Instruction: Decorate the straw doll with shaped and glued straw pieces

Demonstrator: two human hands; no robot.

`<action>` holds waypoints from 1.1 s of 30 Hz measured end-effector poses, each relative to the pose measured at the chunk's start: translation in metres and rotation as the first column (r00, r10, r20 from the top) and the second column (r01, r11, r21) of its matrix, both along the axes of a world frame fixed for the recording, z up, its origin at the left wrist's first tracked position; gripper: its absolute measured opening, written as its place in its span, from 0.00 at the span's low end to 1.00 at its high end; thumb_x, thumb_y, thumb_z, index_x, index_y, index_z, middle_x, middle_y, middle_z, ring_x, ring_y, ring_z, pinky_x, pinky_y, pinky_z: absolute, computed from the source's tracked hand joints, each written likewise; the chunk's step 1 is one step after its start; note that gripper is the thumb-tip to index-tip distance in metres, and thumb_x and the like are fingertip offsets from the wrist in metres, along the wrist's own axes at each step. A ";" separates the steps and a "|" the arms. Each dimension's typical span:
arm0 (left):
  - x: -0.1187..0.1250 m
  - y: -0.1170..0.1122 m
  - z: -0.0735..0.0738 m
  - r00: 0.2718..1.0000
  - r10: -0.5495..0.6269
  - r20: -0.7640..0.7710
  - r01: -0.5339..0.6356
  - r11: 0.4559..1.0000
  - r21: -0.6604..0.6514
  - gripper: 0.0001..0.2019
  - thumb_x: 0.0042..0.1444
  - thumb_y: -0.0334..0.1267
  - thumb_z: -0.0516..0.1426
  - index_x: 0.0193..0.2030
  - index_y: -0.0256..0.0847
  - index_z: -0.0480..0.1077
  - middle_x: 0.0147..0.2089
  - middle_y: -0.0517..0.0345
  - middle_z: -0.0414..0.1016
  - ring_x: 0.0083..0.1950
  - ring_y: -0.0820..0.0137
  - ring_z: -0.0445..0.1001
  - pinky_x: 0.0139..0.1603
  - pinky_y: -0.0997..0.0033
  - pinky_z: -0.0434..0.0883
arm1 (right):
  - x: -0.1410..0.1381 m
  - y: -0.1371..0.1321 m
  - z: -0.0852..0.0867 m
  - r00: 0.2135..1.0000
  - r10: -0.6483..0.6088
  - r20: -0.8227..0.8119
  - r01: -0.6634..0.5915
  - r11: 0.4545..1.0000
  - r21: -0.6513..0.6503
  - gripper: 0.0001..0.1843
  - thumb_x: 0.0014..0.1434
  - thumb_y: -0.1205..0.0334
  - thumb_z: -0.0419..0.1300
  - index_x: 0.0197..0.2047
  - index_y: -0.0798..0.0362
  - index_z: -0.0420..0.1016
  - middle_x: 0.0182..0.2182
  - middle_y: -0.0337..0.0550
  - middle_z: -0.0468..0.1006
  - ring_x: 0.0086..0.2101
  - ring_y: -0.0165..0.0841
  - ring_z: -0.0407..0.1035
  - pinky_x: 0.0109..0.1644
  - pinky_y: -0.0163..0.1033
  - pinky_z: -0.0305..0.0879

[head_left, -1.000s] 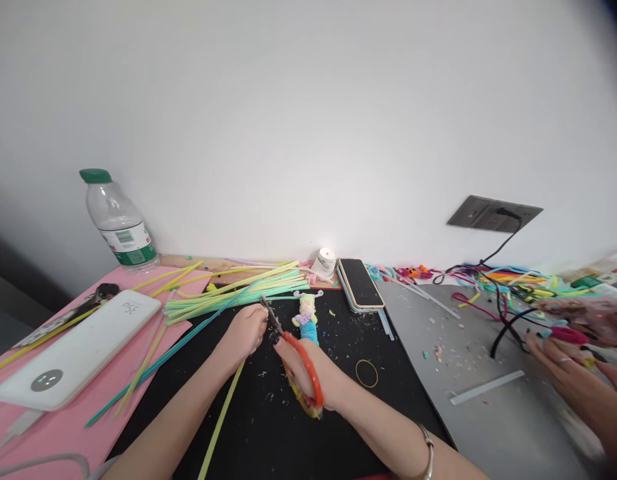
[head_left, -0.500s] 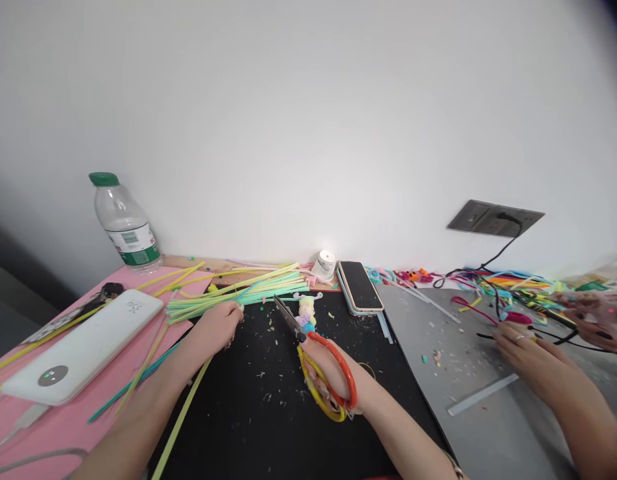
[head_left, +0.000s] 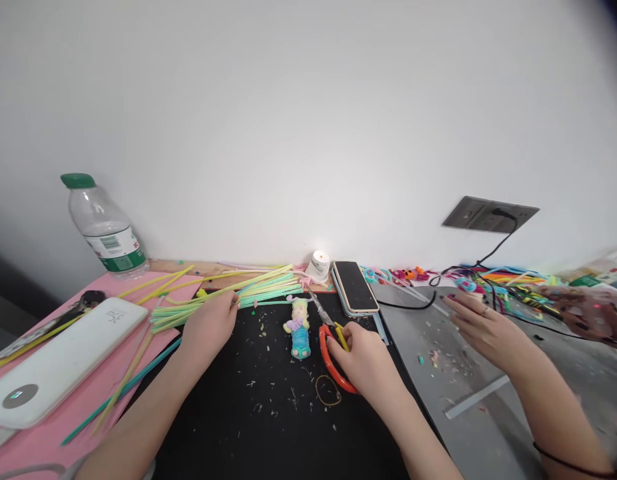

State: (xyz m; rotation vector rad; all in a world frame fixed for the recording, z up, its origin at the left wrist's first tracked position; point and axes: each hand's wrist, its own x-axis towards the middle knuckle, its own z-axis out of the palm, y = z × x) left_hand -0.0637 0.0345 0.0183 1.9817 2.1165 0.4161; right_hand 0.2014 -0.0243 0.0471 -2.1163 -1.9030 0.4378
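Note:
My left hand (head_left: 213,323) has its fingers bent and pressed together beside a bundle of yellow and mint-green pipe cleaners (head_left: 268,283); whatever they pinch is hidden. My right hand (head_left: 365,357) grips the handles of scissors (head_left: 333,353) with orange and yellow loops. The scissors lie low over the black mat (head_left: 228,420), blades pointing away toward the wall. Between my hands a small pipe-cleaner figure (head_left: 300,327), yellow and purple above and blue below, lies on the mat. A thin rubber band (head_left: 328,391) rests nearer to me.
A phone (head_left: 355,287) and a small white cup (head_left: 319,267) stand near the wall. Left are a power bank (head_left: 73,360) and a bottle (head_left: 108,233). At right, another person's hand (head_left: 493,333) hovers over the grey mat (head_left: 453,373), near black cables and coloured pipe cleaners.
My right hand has moved right and lowered the scissors, uncovering the figure. The pale yellow pipe cleaner below my left hand no longer shows there. The other person's hand has released a pink piece.

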 end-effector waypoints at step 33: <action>0.014 0.011 -0.011 0.990 -0.003 0.140 -0.005 0.998 0.056 0.10 0.58 0.35 0.47 0.43 0.41 0.66 0.42 0.50 0.76 0.45 0.60 0.74 0.41 0.67 0.65 | 0.112 0.185 -0.021 0.934 -0.093 0.345 0.015 0.975 0.221 0.17 0.58 0.69 0.48 0.39 0.59 0.79 0.40 0.57 0.78 0.41 0.39 0.71 0.39 0.37 0.59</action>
